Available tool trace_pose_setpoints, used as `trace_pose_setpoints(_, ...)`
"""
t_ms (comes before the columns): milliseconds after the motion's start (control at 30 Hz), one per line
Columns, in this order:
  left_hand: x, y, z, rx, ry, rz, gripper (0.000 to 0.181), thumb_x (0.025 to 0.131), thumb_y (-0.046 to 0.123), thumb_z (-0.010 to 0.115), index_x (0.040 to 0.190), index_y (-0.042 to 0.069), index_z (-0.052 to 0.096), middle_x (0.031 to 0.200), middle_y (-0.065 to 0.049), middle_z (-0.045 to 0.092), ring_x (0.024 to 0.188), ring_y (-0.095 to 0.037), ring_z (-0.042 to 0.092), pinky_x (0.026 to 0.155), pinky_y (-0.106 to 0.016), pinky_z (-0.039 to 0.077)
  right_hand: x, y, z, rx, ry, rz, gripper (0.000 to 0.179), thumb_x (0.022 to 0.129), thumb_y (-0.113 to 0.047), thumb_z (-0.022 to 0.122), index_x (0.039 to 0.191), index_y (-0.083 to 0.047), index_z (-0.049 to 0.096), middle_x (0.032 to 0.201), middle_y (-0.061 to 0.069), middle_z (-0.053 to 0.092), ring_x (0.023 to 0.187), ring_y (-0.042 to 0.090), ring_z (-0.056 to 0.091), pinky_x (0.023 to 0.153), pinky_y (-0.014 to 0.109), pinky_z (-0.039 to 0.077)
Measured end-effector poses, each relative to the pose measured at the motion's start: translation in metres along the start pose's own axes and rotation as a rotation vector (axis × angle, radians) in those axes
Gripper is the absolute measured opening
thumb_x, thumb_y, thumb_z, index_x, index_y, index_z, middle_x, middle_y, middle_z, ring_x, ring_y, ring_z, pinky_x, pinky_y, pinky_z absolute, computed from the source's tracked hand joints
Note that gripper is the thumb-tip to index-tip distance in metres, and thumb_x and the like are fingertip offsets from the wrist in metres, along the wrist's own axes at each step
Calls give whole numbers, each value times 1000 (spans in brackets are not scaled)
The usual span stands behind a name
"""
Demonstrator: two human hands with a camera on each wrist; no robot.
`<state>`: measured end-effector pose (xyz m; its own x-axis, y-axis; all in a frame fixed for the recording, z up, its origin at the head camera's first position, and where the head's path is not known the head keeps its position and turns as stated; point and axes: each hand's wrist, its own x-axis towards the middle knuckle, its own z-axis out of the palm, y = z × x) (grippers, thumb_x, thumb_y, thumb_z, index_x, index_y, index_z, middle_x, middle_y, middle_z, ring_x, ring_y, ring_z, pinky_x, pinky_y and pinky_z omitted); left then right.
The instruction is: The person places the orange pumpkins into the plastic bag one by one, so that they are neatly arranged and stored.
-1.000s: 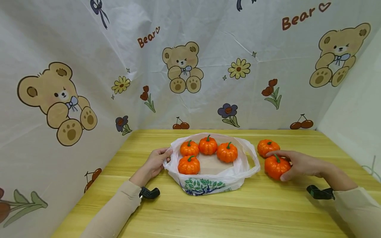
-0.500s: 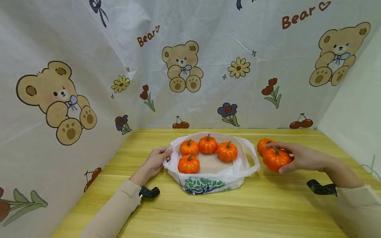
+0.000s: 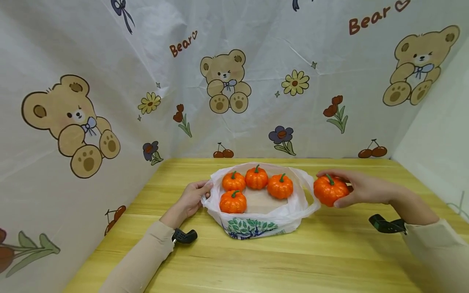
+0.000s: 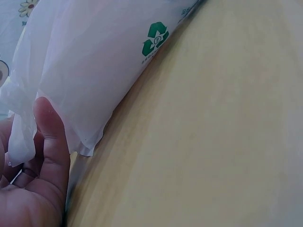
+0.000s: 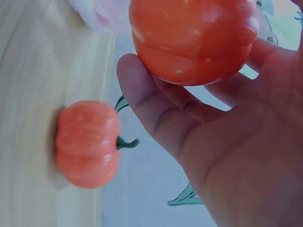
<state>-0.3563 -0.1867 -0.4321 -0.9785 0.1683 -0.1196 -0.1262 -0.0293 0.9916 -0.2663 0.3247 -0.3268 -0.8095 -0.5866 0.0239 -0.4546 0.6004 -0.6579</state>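
Note:
A white plastic bag (image 3: 287, 223) printed with a green and blue tree stands open-mouthed on the table. Inside it sit several small orange pumpkins (image 3: 280, 186) with green stems. My left hand (image 3: 191, 198) pinches the bag's left handle (image 4: 22, 137) between thumb and fingers. Right of the bag, my right hand (image 3: 370, 190) grips another pumpkin (image 3: 329, 192) from its right side, held above the table beside the bag's right handle. One more pumpkin (image 5: 89, 144) rests on the table in the right wrist view; the raised pumpkin and hand hide it from the head view.
The wooden table (image 3: 256, 264) reaches back to a white cloth wall (image 3: 256, 134) printed with bears and flowers. More cloth hangs along the left side, and a pale wall (image 3: 436, 134) bounds the right. Each wrist carries a black camera mount (image 3: 387, 224).
My right hand has lifted its pumpkin off the table and carried it slightly left, towards the bag. The left hand and the bag have stayed in place.

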Motion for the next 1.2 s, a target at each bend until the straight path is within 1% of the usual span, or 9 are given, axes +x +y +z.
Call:
trace_pose_setpoints(100, -1, 1, 0, 0, -4, -1, 42, 106, 21, 59, 141, -3, 57, 89, 0, 58, 71, -8, 53, 59, -19, 52, 7, -7, -3, -10, -6, -11, 74, 89, -23, 82, 152, -21, 44, 134, 11, 55, 111, 16, 58, 86, 27, 56)
trace_pose_setpoints(300, -1, 1, -1, 1, -7, -6, 43, 106, 22, 60, 140, -3, 57, 88, 0, 58, 72, -8, 53, 60, -19, 52, 26, -23, -5, -36, -52, 35, 78, 85, -28, 85, 151, -25, 45, 140, 9, 53, 117, 30, 53, 90, 30, 55)
trace_pose_setpoints(367, -1, 1, -1, -1, -9, -8, 43, 106, 23, 60, 141, -3, 57, 87, 0, 58, 72, -8, 53, 60, -20, 53, 34, -28, -3, -45, -67, 49, 78, 83, -29, 87, 150, -29, 46, 142, 9, 52, 120, 31, 52, 92, 33, 54)
trace_pose_setpoints(433, -2, 1, 0, 0, -10, -8, 43, 106, 23, 60, 141, -3, 57, 87, -1, 58, 71, -9, 53, 60, -20, 53, 41, -31, -1, -53, -87, 49, 78, 83, -29, 87, 150, -30, 47, 144, 9, 51, 122, 31, 52, 96, 38, 52)
trace_pose_setpoints(600, -1, 1, 0, -4, -2, -14, 41, 106, 22, 60, 140, -2, 58, 87, -1, 58, 71, -9, 53, 60, -21, 53, 61, -37, 1, -44, -146, 29, 78, 84, -26, 85, 152, -27, 46, 150, 12, 48, 128, 33, 49, 106, 50, 45)
trace_pose_setpoints(767, 2, 1, -1, -12, 9, -11, 39, 106, 22, 61, 138, -1, 60, 86, -2, 58, 71, -9, 53, 59, -21, 52, 79, -43, 3, -45, -159, 30, 81, 84, -29, 86, 154, -26, 45, 154, 12, 46, 134, 34, 47, 113, 58, 39)
trace_pose_setpoints(967, 3, 1, -1, 0, 6, -7, 39, 105, 22, 61, 138, 0, 61, 85, -1, 57, 72, -9, 53, 60, -21, 51, 98, -48, 9, -34, -166, 45, 87, 84, -35, 87, 156, -18, 42, 154, 10, 47, 135, 32, 48, 115, 56, 41)
trace_pose_setpoints(1067, 4, 0, -1, -2, 5, -8, 39, 105, 23, 61, 137, -1, 61, 85, -1, 57, 72, -9, 53, 60, -20, 51, 107, -48, 12, -28, -181, 35, 86, 84, -37, 86, 155, -14, 43, 152, 10, 49, 134, 31, 50, 115, 55, 43)
trace_pose_setpoints(1200, 5, -1, -1, -7, 6, -10, 38, 105, 22, 61, 136, -1, 61, 84, -1, 57, 71, -10, 52, 60, -20, 51, 118, -46, 17, -16, -202, 41, 83, 85, -38, 85, 154, -13, 45, 151, 9, 51, 133, 30, 50, 115, 54, 43)
